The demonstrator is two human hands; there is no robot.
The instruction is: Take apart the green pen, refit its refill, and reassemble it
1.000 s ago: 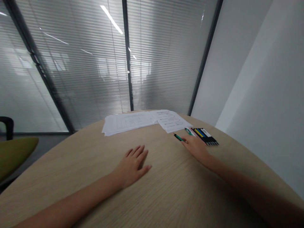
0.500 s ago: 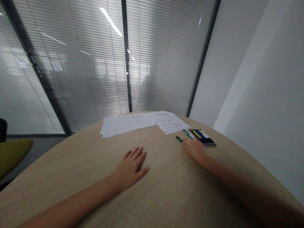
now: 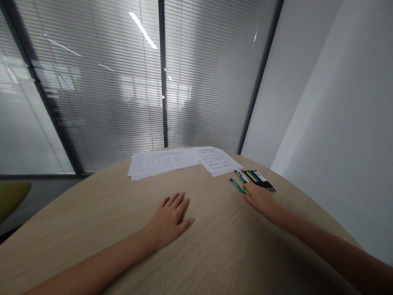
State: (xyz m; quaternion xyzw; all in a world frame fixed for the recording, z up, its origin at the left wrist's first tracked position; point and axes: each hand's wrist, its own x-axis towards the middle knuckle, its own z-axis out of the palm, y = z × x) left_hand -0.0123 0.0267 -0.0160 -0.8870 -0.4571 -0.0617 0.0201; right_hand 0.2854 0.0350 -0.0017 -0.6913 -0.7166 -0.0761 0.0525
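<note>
My right hand (image 3: 260, 200) is at the right side of the table, its fingertips closed on the near end of a green pen (image 3: 237, 185). That pen lies slanted on the tabletop, its black tip pointing away to the left. Just beyond my fingers is a row of several pens (image 3: 257, 177) side by side, among them green, yellow, blue and white ones with black parts. My hand covers some of their near ends. Palm down, my left hand (image 3: 168, 219) rests on the bare wood with fingers spread, holding nothing.
Printed paper sheets (image 3: 162, 162) lie overlapping at the far edge of the round wooden table (image 3: 211, 246). Behind stands a glass partition with blinds (image 3: 202, 82). A white wall (image 3: 344, 135) rises on the right. A green chair (image 3: 14, 196) is at the left.
My right hand has drawn back slightly to the right, so more of the green pen shows. The pen has shifted a little toward the row. My left hand stays put.
</note>
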